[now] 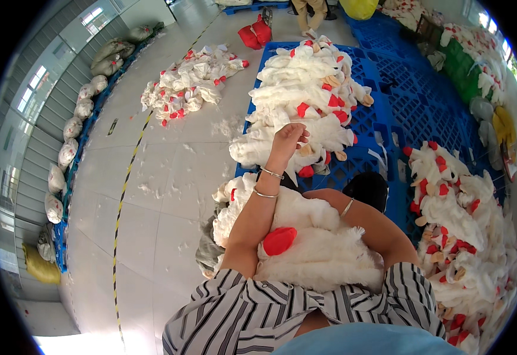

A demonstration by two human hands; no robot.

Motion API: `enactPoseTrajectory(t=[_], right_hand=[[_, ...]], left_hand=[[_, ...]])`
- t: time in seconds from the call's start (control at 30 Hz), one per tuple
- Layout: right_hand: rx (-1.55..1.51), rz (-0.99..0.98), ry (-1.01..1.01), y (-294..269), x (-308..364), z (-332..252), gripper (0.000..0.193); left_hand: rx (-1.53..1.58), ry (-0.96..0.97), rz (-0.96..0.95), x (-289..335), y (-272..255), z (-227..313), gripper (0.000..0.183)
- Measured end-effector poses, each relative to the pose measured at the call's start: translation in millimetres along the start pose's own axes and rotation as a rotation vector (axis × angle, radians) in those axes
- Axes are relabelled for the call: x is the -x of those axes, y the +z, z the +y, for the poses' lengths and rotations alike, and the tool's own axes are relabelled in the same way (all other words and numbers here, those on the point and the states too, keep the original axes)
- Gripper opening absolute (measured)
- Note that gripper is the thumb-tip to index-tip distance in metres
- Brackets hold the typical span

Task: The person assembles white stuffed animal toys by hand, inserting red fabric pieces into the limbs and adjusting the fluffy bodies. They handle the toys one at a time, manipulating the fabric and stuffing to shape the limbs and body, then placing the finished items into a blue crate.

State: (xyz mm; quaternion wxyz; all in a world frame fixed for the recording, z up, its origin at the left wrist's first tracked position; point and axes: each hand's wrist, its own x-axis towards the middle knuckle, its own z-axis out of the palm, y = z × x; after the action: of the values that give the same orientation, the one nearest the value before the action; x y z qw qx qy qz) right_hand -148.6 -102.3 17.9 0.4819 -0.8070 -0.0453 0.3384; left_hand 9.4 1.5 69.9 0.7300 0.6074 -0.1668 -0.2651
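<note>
Across my lap lies a white fluffy plush toy skin (323,254) with a red patch (280,241), under and between my arms. My left hand (290,144) is raised beyond it, its fingers curled together in a pinch; whatever they hold is too small to make out. Just behind that hand is a stack of white plush skins (300,77) with red and tan parts, laid on a blue pallet. My right forearm (382,228) reaches inward over the lap plush, and its hand is hidden behind the left forearm and the plush.
More white plush pieces are heaped on the floor at far left (187,83) and along the right side (465,236). Blue pallets (430,100) cover the back right. A yellow-black floor line (125,189) runs along the left, past stuffed sacks (67,152). Someone's legs (310,15) show at the back.
</note>
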Motion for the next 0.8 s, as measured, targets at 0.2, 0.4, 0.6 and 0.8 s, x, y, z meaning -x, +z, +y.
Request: enactPoseTrajectory(t=[0.2, 0.4, 0.6, 0.8], right_hand=[[0.143, 0.06, 0.118, -10.2, 2.3, -24.0, 0.039], [0.111, -0.018, -0.138, -53.3, 30.7, -44.8, 0.037], [-0.288, 0.665, -0.382, -98.4, 51.1, -62.4, 0.019], [-0.82, 1.287, -0.484, -159.8, 46.2, -66.6, 0.03]], left_hand=[[0.005, 0.021, -0.004, 7.7, -3.4, 9.6, 0.02], [0.073, 0.1, 0.059, 16.2, -21.6, 35.0, 0.016], [-0.084, 0.119, 0.093, 24.4, -24.6, 57.9, 0.017], [-0.247, 0.24, -0.07, 18.8, -16.5, 42.9, 0.035]])
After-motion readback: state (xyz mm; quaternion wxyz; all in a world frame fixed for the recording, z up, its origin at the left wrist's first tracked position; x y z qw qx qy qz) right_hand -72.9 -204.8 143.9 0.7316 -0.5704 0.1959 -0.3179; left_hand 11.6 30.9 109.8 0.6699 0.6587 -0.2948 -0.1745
